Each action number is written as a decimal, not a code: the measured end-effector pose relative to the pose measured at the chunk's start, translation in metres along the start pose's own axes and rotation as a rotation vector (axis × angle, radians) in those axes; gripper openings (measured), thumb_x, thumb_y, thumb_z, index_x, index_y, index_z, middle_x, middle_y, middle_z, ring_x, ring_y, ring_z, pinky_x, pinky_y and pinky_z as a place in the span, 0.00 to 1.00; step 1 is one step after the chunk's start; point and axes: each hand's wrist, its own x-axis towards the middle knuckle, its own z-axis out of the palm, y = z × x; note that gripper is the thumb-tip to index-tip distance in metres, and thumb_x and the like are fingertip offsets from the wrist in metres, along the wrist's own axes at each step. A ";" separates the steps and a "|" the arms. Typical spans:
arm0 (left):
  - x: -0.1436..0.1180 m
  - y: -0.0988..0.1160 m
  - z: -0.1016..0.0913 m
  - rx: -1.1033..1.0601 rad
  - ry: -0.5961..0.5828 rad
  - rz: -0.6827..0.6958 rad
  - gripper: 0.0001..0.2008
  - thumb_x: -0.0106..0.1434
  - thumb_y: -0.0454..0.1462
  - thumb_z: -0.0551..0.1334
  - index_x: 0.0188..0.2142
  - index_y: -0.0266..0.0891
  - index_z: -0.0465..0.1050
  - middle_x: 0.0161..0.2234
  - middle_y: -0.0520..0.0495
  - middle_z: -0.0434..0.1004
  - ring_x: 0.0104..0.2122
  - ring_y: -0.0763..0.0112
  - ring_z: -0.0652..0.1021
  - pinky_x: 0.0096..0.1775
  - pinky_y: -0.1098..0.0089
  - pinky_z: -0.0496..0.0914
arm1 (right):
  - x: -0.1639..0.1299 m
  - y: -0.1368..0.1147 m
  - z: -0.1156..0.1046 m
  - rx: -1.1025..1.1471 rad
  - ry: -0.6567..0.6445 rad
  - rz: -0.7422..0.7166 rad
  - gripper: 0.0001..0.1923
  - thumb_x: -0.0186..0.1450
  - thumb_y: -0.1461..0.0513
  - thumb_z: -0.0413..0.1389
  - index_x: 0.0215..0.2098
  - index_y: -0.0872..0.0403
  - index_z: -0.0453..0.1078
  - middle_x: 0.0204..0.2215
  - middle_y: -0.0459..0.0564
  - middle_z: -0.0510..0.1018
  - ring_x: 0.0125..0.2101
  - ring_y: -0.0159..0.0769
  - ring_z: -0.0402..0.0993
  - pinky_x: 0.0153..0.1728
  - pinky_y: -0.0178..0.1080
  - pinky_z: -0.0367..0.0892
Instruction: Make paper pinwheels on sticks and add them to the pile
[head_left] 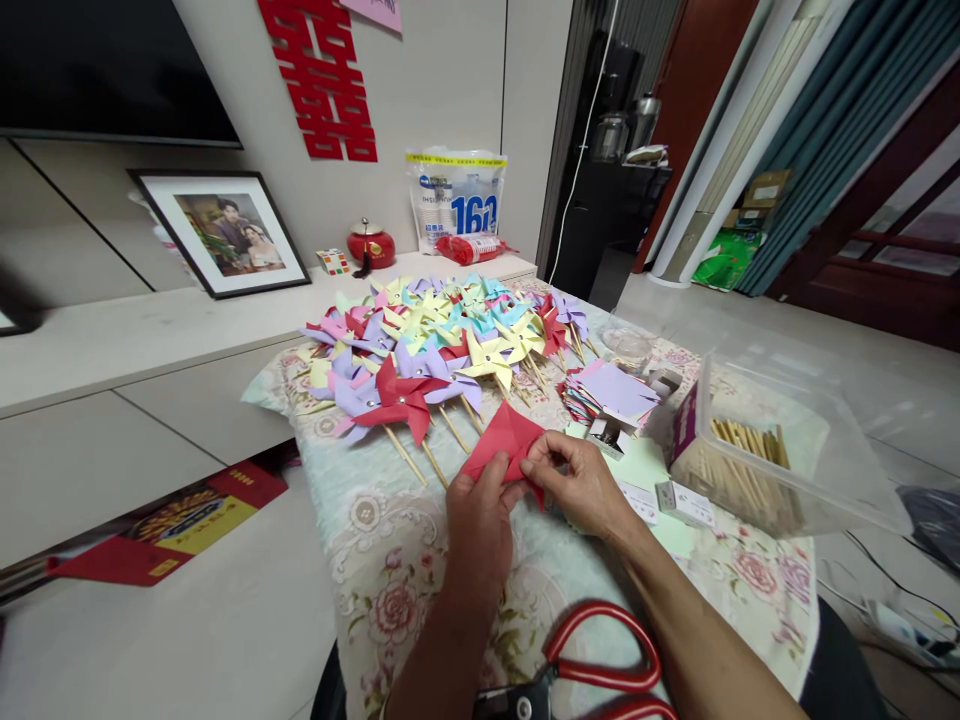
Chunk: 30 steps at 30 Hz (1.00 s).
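A sheet of red paper (505, 436), partly folded at its lower right, is held up over the table between both hands. My left hand (484, 515) pinches its lower left edge, thumb on top. With thumb and forefinger together, my right hand (581, 482) grips the right corner of the same sheet. Just beyond the hands lies a heap of paper pinwheels (450, 340) on wooden sticks, in red, purple, yellow and blue. Closest is a red pinwheel (401, 398). Below my wrists rest red-handled scissors (600, 665).
Right of the hands are a stack of coloured paper squares (615, 390), small white boxes (684, 503) and a clear plastic bin (739, 460) holding wooden sticks (750, 440). A flowered tablecloth (397, 610) covers the table. Behind it, a cabinet (150, 345) carries a framed photo (225, 235) and a red jar (371, 247).
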 end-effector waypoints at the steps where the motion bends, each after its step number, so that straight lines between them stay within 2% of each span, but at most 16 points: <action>1: 0.000 0.001 0.001 0.002 0.003 -0.002 0.08 0.47 0.36 0.72 0.25 0.38 0.76 0.26 0.50 0.79 0.30 0.67 0.79 0.35 0.67 0.77 | 0.000 0.000 0.000 0.002 -0.002 0.003 0.08 0.61 0.60 0.58 0.26 0.53 0.68 0.20 0.41 0.70 0.19 0.29 0.66 0.22 0.32 0.60; 6: -0.003 0.004 0.005 0.033 0.021 -0.009 0.08 0.46 0.36 0.71 0.28 0.39 0.78 0.30 0.49 0.82 0.33 0.64 0.81 0.36 0.67 0.76 | -0.001 0.003 -0.001 0.012 0.007 0.005 0.07 0.60 0.60 0.58 0.25 0.53 0.68 0.20 0.41 0.70 0.21 0.29 0.65 0.23 0.32 0.60; 13: -0.005 0.004 0.010 0.131 0.021 0.008 0.09 0.46 0.38 0.71 0.28 0.39 0.78 0.29 0.49 0.82 0.33 0.62 0.81 0.37 0.65 0.76 | 0.000 0.003 0.000 0.018 0.015 0.014 0.06 0.60 0.61 0.56 0.25 0.53 0.69 0.19 0.42 0.73 0.19 0.30 0.66 0.22 0.33 0.61; 22: 0.001 -0.001 0.004 0.134 0.093 0.039 0.15 0.42 0.35 0.73 0.32 0.36 0.78 0.27 0.50 0.82 0.28 0.67 0.80 0.33 0.68 0.76 | -0.001 -0.002 0.000 0.004 0.001 0.002 0.08 0.60 0.59 0.58 0.25 0.53 0.70 0.20 0.44 0.74 0.20 0.31 0.66 0.24 0.34 0.61; 24: 0.002 0.001 0.004 0.138 0.110 0.026 0.17 0.41 0.35 0.74 0.33 0.35 0.78 0.28 0.49 0.83 0.27 0.67 0.80 0.32 0.68 0.75 | 0.000 -0.003 -0.005 0.035 0.041 -0.014 0.10 0.61 0.57 0.59 0.26 0.54 0.71 0.21 0.45 0.75 0.23 0.32 0.67 0.26 0.35 0.62; 26: 0.001 0.005 0.004 0.155 0.101 0.004 0.19 0.40 0.36 0.74 0.34 0.34 0.78 0.28 0.47 0.83 0.26 0.67 0.80 0.30 0.68 0.75 | 0.002 -0.001 -0.011 0.086 0.159 -0.033 0.10 0.59 0.55 0.61 0.29 0.54 0.73 0.25 0.46 0.76 0.26 0.33 0.69 0.30 0.36 0.64; 28: 0.000 0.009 0.005 0.174 0.059 -0.030 0.21 0.41 0.37 0.75 0.37 0.33 0.78 0.29 0.45 0.83 0.26 0.66 0.81 0.30 0.67 0.75 | 0.006 0.002 -0.019 0.160 0.280 -0.027 0.14 0.57 0.54 0.64 0.36 0.54 0.76 0.31 0.48 0.79 0.31 0.36 0.72 0.35 0.38 0.67; 30: -0.002 0.013 0.004 0.193 -0.003 -0.068 0.24 0.41 0.37 0.75 0.39 0.33 0.78 0.30 0.44 0.84 0.26 0.64 0.81 0.30 0.67 0.75 | 0.008 0.004 -0.026 0.272 0.299 0.031 0.22 0.56 0.53 0.66 0.46 0.54 0.76 0.37 0.50 0.81 0.38 0.40 0.75 0.42 0.41 0.68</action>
